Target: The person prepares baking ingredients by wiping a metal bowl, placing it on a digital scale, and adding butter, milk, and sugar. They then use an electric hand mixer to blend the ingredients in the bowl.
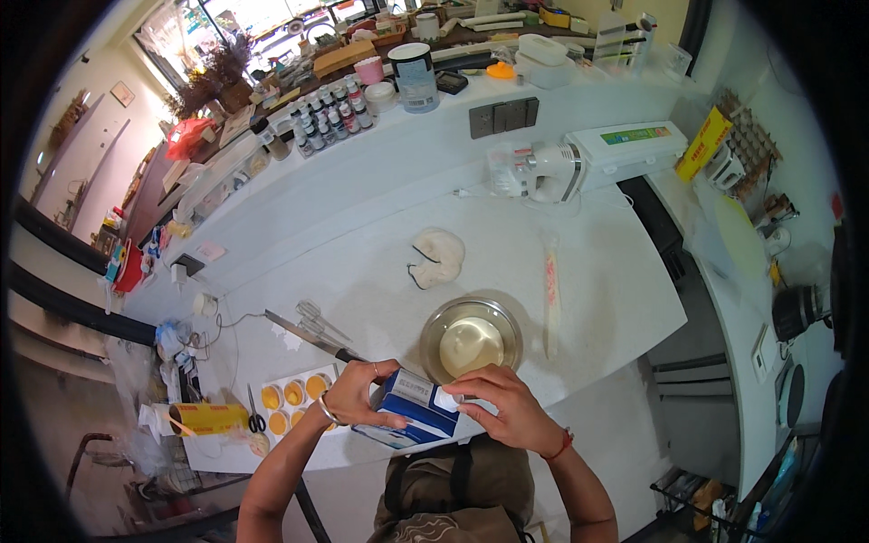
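A blue and white carton leans at the table's front edge, its top turned towards my right. My left hand is wrapped around the side of the carton. With thumb and fingers, my right hand grips the white screw cap on the carton's top; whether the cap is loose I cannot tell. Just beyond stands a stainless steel mixing bowl with pale, clear liquid in it. Left of the carton lies a long knife, its handle end near my left hand.
Two whisk attachments lie beside the knife. A tray of yellow-filled cups and black-handled scissors are at the left. Behind the bowl rests a cream cloth item. A hand mixer stands at the back right, and a long wrapped strip lies right of the bowl.
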`<state>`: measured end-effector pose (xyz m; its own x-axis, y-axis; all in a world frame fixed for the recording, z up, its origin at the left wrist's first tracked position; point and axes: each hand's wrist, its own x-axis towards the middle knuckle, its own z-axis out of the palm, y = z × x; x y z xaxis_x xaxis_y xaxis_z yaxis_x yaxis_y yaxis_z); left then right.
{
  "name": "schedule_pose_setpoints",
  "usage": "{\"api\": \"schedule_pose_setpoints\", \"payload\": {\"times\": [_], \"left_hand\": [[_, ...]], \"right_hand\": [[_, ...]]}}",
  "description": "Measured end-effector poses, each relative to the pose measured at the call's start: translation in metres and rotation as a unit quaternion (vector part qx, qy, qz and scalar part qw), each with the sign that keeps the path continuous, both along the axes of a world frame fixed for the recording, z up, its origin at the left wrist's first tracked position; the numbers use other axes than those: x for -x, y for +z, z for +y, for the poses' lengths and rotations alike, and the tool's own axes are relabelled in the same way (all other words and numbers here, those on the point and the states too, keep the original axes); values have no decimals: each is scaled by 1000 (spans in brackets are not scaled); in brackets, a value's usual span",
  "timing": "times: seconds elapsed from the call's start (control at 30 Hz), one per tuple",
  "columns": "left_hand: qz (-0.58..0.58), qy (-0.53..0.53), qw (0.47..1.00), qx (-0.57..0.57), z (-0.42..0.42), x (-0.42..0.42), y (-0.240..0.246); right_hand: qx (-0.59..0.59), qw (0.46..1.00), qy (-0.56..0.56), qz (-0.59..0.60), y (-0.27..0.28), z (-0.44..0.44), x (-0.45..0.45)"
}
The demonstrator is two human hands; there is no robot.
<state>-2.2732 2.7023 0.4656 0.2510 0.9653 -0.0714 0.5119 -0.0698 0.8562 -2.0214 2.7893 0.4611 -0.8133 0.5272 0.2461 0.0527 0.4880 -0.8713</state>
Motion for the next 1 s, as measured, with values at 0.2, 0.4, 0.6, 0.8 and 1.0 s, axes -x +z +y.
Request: {"api": "schedule_pose_setpoints", "payload": {"times": [0.2,0.4,0.6,0.8,1.0], "left_hand": [[0,10,1000,-24,-18,7,9],[73,24,997,-30,-59,13,20],[30,81,996,-38,-115,26,24],[51,146,986,-61,-178,17,24],[47,250,966,-39,-231,-16,24]], "right_hand": [[-95,994,50,-18,17,-5,13],[-197,933,107,-281,32,-28,36],[-337,930,133,-58,37,-64,51],[-365,884,227,-183,47,-91,63],[-436,819,364,-80,35,-106,81]]}}
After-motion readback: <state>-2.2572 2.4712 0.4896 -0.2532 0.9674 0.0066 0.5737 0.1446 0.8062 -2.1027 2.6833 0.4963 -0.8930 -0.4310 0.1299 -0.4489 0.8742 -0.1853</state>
